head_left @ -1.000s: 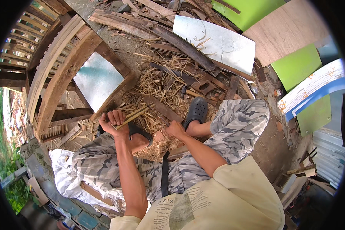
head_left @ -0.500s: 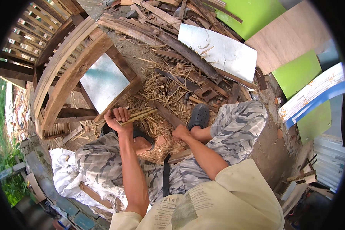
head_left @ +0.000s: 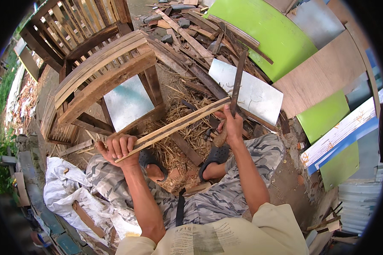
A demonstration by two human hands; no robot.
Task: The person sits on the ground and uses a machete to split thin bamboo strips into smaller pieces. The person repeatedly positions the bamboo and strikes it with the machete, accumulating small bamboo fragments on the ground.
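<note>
A long, narrow wooden strip (head_left: 174,129) slants up to the right across the space above my knees. My left hand (head_left: 120,148) is closed around its lower left end, with the thumb sticking out. My right hand (head_left: 230,126) grips the wooden handle (head_left: 220,138) of a machete. Its dark blade (head_left: 238,80) points upward and away, crossing the strip's far end close to my fingers. Whether the blade touches the strip I cannot tell.
Shavings (head_left: 174,114) and a dark board (head_left: 186,148) lie between my feet. Ahead on the left stands a slatted wooden frame (head_left: 110,83). Scrap timber (head_left: 195,46) and a pale sheet (head_left: 253,93) are beyond; green panels (head_left: 264,34) are at right, a white sack (head_left: 66,187) at left.
My right hand has risen from between my knees and moved right, now with the machete upright. The strip now stretches across between both hands. The view has shifted a little.
</note>
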